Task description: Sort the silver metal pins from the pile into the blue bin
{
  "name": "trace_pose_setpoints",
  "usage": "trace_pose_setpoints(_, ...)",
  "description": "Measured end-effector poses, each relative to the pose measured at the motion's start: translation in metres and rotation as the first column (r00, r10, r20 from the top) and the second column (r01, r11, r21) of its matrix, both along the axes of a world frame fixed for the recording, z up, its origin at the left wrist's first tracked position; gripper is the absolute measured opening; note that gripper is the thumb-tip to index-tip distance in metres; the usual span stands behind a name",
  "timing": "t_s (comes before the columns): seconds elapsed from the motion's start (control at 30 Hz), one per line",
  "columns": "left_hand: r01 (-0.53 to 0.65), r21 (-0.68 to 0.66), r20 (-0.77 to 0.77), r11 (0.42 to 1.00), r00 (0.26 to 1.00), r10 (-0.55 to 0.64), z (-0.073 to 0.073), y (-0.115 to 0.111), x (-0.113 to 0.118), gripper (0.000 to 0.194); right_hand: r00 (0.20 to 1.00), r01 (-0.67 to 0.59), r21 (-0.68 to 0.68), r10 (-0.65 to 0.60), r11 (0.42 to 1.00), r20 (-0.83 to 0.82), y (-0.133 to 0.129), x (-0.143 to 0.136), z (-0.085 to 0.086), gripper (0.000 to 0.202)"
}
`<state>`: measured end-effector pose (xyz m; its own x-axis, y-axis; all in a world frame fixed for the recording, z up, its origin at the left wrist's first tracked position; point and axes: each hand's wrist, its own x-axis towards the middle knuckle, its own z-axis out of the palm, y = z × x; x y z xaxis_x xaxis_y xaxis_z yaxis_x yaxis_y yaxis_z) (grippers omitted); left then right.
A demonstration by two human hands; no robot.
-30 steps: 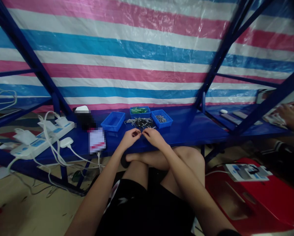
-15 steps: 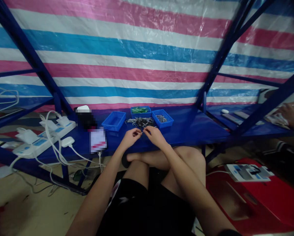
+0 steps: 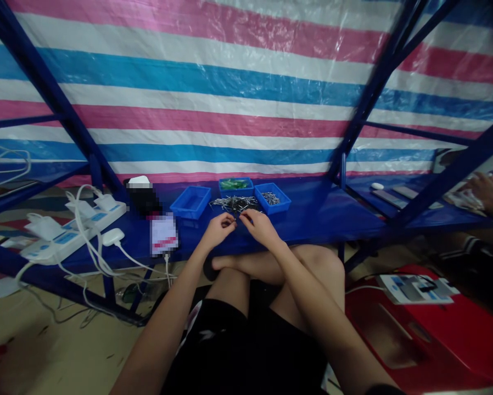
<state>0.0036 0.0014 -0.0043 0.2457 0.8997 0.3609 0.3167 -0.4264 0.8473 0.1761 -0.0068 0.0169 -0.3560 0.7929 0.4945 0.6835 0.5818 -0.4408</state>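
My left hand (image 3: 218, 230) and my right hand (image 3: 258, 225) face each other over the front edge of the blue table (image 3: 312, 211), a small gap between their fingertips. The left fingers are pinched together; whatever sits in them is too small to name. On the right, thumb and forefinger are also drawn together, and their contents cannot be made out. Just beyond the hands lies a loose pile of thin, dark and silvery metal pieces (image 3: 235, 204). A blue bin (image 3: 285, 204) of small metal pieces stands to the right of it. Behind is another blue bin (image 3: 225, 192) with green pieces.
A third blue bin (image 3: 184, 211) stands left of the pile. Farther left are a phone (image 3: 164, 233) on a cable, a power strip (image 3: 71, 236) and tangled white cables. Blue metal posts (image 3: 353, 131) frame the table. Another person's hand (image 3: 487, 186) is at far right.
A thin light piece seen between my fingertips before is no longer clearly visible. My fingertips have shifted slightly and stand a little apart. The bins and pile look unchanged.
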Motion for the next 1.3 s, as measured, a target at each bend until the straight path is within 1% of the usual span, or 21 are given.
trace_pose_setpoints(0.1,-0.002,0.041,-0.055,0.999,0.998,0.004,0.001,-0.001,0.0,0.023,1.0,-0.002,0.016,0.001,1.0,0.031,-0.001,-0.002,-0.001,0.018)
trace_pose_setpoints(0.2,-0.006,0.084,-0.064,0.996,0.998,0.012,0.002,-0.002,-0.001,0.024,0.996,0.0,0.004,-0.001,1.0,0.088,0.0,-0.005,-0.008,0.017)
trace_pose_setpoints(0.3,-0.004,0.097,-0.063,0.995,0.998,0.01,0.002,-0.001,-0.002,0.023,0.994,-0.015,-0.024,0.018,1.0,0.107,0.004,-0.006,-0.013,0.017)
trace_pose_setpoints(0.4,-0.008,0.084,-0.008,0.996,1.0,0.009,0.001,0.0,-0.002,0.021,0.996,-0.029,-0.03,0.031,0.999,0.088,0.005,-0.004,-0.014,0.018)
trace_pose_setpoints(0.47,-0.014,0.053,0.066,0.999,0.998,0.011,0.0,0.001,-0.001,0.02,0.999,-0.026,-0.023,0.027,0.999,0.04,0.005,-0.003,-0.012,0.018)
trace_pose_setpoints(0.53,-0.019,0.02,0.11,1.0,0.994,0.017,-0.001,0.002,-0.001,0.019,1.0,-0.026,-0.012,0.026,1.0,-0.007,0.005,-0.002,-0.009,0.023)
trace_pose_setpoints(0.63,-0.02,0.009,0.051,1.0,0.998,0.019,0.0,0.002,-0.001,0.02,0.999,-0.048,0.016,0.048,0.999,-0.002,0.003,-0.001,-0.008,0.03)
trace_pose_setpoints(0.77,-0.017,0.042,-0.044,0.999,0.999,0.019,0.003,0.0,-0.001,0.023,0.995,-0.053,0.021,0.051,0.998,0.09,0.003,0.0,-0.009,0.02)
trace_pose_setpoints(0.9,-0.056,0.055,-0.069,0.997,0.996,0.059,0.005,-0.001,0.0,0.026,0.991,-0.043,-0.018,0.044,0.999,0.127,0.008,0.002,-0.01,0.018)
trace_pose_setpoints(1.07,-0.101,0.082,-0.075,0.992,0.991,0.107,0.001,0.001,-0.002,0.027,0.99,-0.008,-0.038,0.013,0.999,0.139,0.008,0.004,-0.008,0.021)
trace_pose_setpoints(1.17,-0.133,0.099,-0.113,0.986,0.983,0.144,0.0,0.002,-0.004,0.03,0.995,-0.031,-0.029,0.033,0.999,0.097,0.005,0.003,-0.005,0.02)
trace_pose_setpoints(1.3,-0.169,0.129,-0.14,0.977,0.972,0.187,0.002,0.001,-0.005,0.032,0.994,-0.107,-0.027,0.107,0.994,0.013,0.0,0.002,-0.001,0.018)
